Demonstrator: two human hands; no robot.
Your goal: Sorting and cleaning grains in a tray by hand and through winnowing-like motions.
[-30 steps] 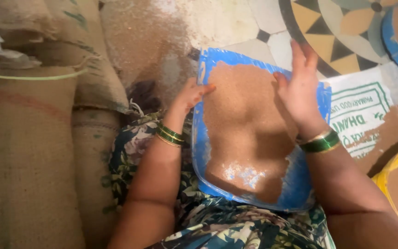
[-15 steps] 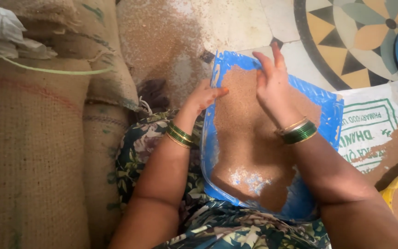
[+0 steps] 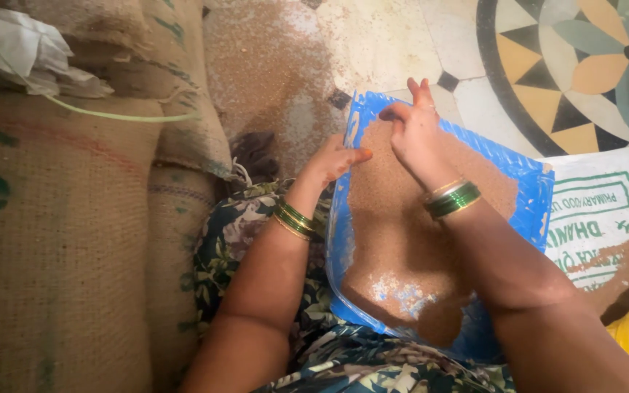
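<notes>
A blue tray [image 3: 529,193] rests tilted across the person's lap, its long axis running from the lap out toward the patterned floor [image 3: 576,65]. Brown grain [image 3: 402,240] covers most of it, heaped along the middle, with a paler patch near the lap edge.

The left hand [image 3: 333,160] sits at the tray's left rim, fingers curled over the edge as if gripping it. The right hand [image 3: 415,135] is over the grain at the far end, close to the far left corner, fingers drawn narrow together and thumb bent in, tips on or just above the grain; I cannot tell whether it pinches anything. So the right hand is the nearer one to the grain, which stretches back from it toward the body.

Sacks [image 3: 60,240] stand well to the left.
</notes>
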